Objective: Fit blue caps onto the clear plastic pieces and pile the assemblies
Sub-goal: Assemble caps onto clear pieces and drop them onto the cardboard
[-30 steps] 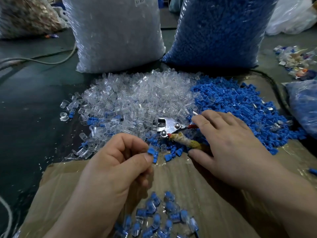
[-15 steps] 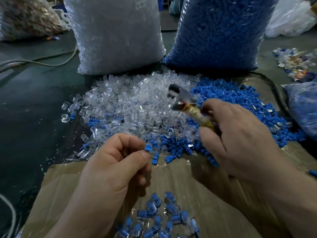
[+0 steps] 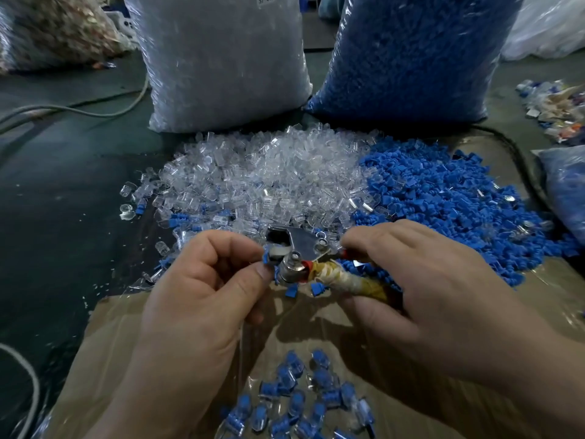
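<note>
Blue cap (image 3: 268, 257) is pinched between the thumb and forefinger of the left hand (image 3: 202, 299) and held against the left side of the metal press tool (image 3: 297, 248), at the tool's mouth. Whether a clear piece is already seated under it cannot be told, since most of it is covered by the fingers. The right hand (image 3: 427, 289) is curled round the tool's handles. The cloth-wrapped handle (image 3: 351, 282) lies in the palm and the forefinger is laid over the red-tipped one. How far the handles are squeezed cannot be told.

The step in hand is judged to be the pressing of the cap home. It is best done with the cap set square in the tool's mouth before any squeeze is given, so that it is not driven on crooked. The pinching fingertips should be kept clear of the closing metal. The squeeze should be made steadily, and the part released only once it is felt to seat.

The heap of clear pieces (image 3: 269, 182) lies just beyond the tool, with the loose blue caps (image 3: 459, 204) beyond it to the right. The finished assemblies (image 3: 300, 403) are piled nearer than the tool, on the cardboard (image 3: 177, 353), where this one should be dropped.
</note>
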